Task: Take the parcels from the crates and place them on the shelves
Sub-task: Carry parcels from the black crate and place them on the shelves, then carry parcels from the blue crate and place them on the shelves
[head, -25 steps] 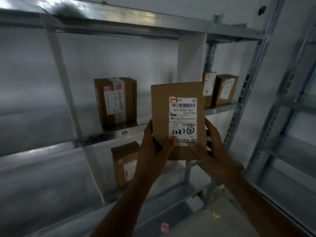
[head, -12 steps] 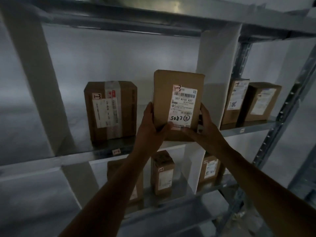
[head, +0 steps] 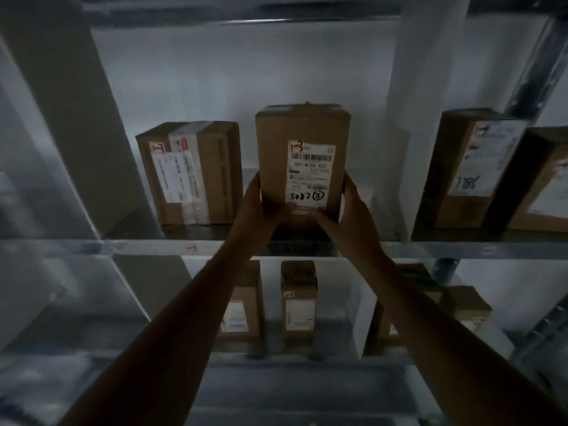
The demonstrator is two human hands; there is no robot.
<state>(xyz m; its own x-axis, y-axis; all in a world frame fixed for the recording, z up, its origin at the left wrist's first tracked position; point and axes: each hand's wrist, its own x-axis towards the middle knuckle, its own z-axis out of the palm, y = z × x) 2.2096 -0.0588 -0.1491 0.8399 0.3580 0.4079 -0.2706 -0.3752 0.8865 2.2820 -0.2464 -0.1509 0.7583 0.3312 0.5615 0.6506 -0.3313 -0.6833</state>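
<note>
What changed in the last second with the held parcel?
The labelled parcel moved forward from in front of the rack into the upper shelf bay, right of the taped parcel. The left hand and right hand kept gripping its lower corners. Nothing else shifted.

The left hand (head: 258,207) and right hand (head: 349,210) are hiding the parcel's (head: 302,130) bottom edge. At 3 o'clock a box (head: 542,167) is running off the frame, its label blurring.

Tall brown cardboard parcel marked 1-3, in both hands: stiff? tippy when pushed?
Probably stiff: the tall brown cardboard parcel shows square edges between left hand and right hand. Possibly tippy: upright, taller than wide. Weight: cannot tell.
</note>
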